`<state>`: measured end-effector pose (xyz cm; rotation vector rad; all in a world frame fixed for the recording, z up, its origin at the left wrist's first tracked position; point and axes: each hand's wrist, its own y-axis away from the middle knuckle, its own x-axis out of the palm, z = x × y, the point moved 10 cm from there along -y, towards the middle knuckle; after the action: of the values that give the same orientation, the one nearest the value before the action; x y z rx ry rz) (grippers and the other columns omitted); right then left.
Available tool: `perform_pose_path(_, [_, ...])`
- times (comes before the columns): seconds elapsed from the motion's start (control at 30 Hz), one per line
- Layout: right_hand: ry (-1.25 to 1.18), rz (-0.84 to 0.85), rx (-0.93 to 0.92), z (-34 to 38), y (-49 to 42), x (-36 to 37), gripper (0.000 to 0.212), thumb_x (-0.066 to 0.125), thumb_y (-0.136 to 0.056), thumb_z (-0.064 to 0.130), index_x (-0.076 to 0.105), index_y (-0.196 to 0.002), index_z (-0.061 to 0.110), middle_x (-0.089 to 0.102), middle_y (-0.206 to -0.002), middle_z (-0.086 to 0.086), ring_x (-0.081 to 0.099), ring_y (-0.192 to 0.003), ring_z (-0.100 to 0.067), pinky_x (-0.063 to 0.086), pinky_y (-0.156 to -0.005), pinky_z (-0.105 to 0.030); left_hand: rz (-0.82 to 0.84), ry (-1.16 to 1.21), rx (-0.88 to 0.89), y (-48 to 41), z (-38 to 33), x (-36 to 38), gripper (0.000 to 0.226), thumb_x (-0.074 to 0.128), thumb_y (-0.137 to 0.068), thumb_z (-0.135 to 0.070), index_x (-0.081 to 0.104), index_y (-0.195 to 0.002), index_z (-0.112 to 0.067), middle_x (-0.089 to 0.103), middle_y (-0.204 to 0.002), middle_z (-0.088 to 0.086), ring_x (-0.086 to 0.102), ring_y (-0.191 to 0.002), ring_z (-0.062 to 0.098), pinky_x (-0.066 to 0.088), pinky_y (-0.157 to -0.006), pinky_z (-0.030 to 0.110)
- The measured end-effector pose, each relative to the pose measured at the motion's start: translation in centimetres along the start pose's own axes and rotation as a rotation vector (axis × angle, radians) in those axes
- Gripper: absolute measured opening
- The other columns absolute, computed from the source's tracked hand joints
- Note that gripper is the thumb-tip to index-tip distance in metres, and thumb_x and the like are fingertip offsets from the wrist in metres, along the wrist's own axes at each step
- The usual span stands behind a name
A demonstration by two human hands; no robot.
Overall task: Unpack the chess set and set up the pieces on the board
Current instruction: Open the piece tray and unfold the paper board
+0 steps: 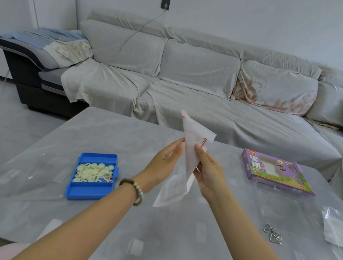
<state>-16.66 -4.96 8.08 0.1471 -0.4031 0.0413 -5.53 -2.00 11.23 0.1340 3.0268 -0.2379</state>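
A folded white paper board sheet [189, 154] with red print is held upright above the middle of the grey table [109, 220]. My left hand [165, 162] pinches its left edge and my right hand [208, 171] pinches its right side. To the left, a blue plastic tray [89, 191] lies open on the table with several cream round chess pieces [94, 173] heaped in its middle compartment. The purple chess set box [274, 174] with a window lies at the right.
A clear plastic bag [337, 228] and a metal wire puzzle [272, 233] lie at the table's right edge. A transparent cover with taped patches spreads over the table. A covered sofa [194, 84] stands right behind the table.
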Motion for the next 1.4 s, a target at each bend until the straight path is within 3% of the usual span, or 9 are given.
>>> perform_pose_path(0.27, [-0.084, 0.205, 0.024, 0.4, 1.1, 3.1, 0.040, 0.064, -0.081, 0.029, 0.066, -0.110, 0.001, 0.069, -0.104, -0.012, 0.066, -0.093, -0.019, 0.055, -0.079, -0.024, -0.263, 0.251, 0.044, 0.2, -0.9, -1.5, 0.023, 0.056, -0.090, -0.035, 0.072, -0.093, -0.020, 0.072, -0.091, 0.000, 0.067, -0.083, 0.006, 0.053, -0.070, 0.018])
perform_pose_path(0.47, [-0.097, 0.214, 0.019, 1.4, 1.2, 2.5, 0.024, 0.063, -0.078, 0.029, 0.075, -0.087, 0.010, 0.073, -0.094, -0.009, 0.069, -0.083, -0.016, 0.057, -0.080, -0.027, -0.309, 0.209, 0.005, 0.2, -0.8, -2.8, 0.028, 0.053, -0.092, -0.037, 0.072, -0.085, -0.019, 0.071, -0.090, 0.013, 0.065, -0.080, 0.019, 0.054, -0.077, 0.033])
perform_pose_path(0.67, [-0.009, 0.039, -0.009, 3.3, -1.2, -4.1, 0.021, 0.054, -0.092, 0.025, 0.067, -0.094, 0.009, 0.074, -0.084, -0.003, 0.069, -0.075, -0.011, 0.057, -0.077, -0.026, -0.282, 0.298, -0.291, -1.9, 4.5, -7.3, 0.027, 0.048, -0.095, -0.026, 0.066, -0.100, -0.007, 0.068, -0.102, 0.012, 0.064, -0.088, 0.024, 0.051, -0.081, 0.033])
perform_pose_path(0.83, [0.410, -0.088, 0.107, -0.3, -4.2, -11.3, 0.022, 0.053, -0.094, 0.026, 0.066, -0.097, 0.009, 0.070, -0.080, -0.005, 0.066, -0.069, -0.013, 0.051, -0.066, -0.024, -0.150, -0.049, -0.545, -2.5, 11.4, -8.6, 0.024, 0.048, -0.095, -0.028, 0.061, -0.100, -0.009, 0.067, -0.091, 0.012, 0.063, -0.078, 0.024, 0.052, -0.075, 0.034])
perform_pose_path(1.03, [0.641, -0.175, 0.219, -5.6, -8.0, -16.9, 0.021, 0.060, -0.090, 0.025, 0.067, -0.093, 0.005, 0.065, -0.081, -0.008, 0.062, -0.070, -0.016, 0.053, -0.062, -0.022, -0.151, -0.422, -0.448, -4.8, 15.9, -9.3, 0.023, 0.052, -0.093, -0.021, 0.063, -0.107, -0.007, 0.062, -0.102, 0.008, 0.054, -0.083, 0.017, 0.043, -0.070, 0.026])
perform_pose_path(1.13, [0.693, -0.292, 0.178, -6.5, -9.4, -18.6, 0.033, 0.059, -0.090, 0.024, 0.060, -0.114, 0.001, 0.061, -0.097, -0.013, 0.060, -0.083, -0.023, 0.053, -0.076, -0.033, -0.322, -0.509, -0.358, -5.2, 15.9, -10.0, 0.034, 0.052, -0.093, -0.021, 0.051, -0.125, -0.011, 0.057, -0.120, 0.007, 0.053, -0.098, 0.018, 0.044, -0.080, 0.027])
perform_pose_path(1.23, [1.005, -0.344, -0.034, -5.7, -8.5, -17.1, 0.045, 0.057, -0.091, 0.025, 0.047, -0.131, 0.008, 0.050, -0.131, -0.010, 0.049, -0.120, -0.026, 0.036, -0.104, -0.036, -0.420, -0.781, -0.038, -4.5, 12.5, -8.4, 0.036, 0.049, -0.094, -0.020, 0.047, -0.129, -0.013, 0.051, -0.128, 0.007, 0.045, -0.118, 0.022, 0.037, -0.094, 0.029])
perform_pose_path(1.3, [1.207, -0.163, -0.185, -7.1, -6.6, -13.4, 0.046, 0.050, -0.095, 0.028, 0.041, -0.138, 0.012, 0.039, -0.145, -0.005, 0.035, -0.135, -0.022, 0.024, -0.111, -0.031, -0.241, -0.895, 0.084, -3.6, 12.2, -4.6, 0.037, 0.045, -0.095, -0.021, 0.048, -0.131, -0.016, 0.052, -0.130, 0.004, 0.044, -0.122, 0.021, 0.033, -0.101, 0.031])
perform_pose_path(1.4, [1.521, 0.137, -0.172, -13.0, -3.6, -10.0, 0.055, 0.028, -0.098, 0.043, 0.018, -0.148, 0.022, 0.009, -0.157, 0.003, 0.005, -0.145, -0.016, 0.003, -0.116, -0.030, 0.207, -1.098, -0.107, -1.0, 18.0, 1.4, 0.045, 0.030, -0.098, -0.036, 0.032, -0.142, -0.024, 0.037, -0.147, 0.001, 0.030, -0.136, 0.024, 0.020, -0.111, 0.039])
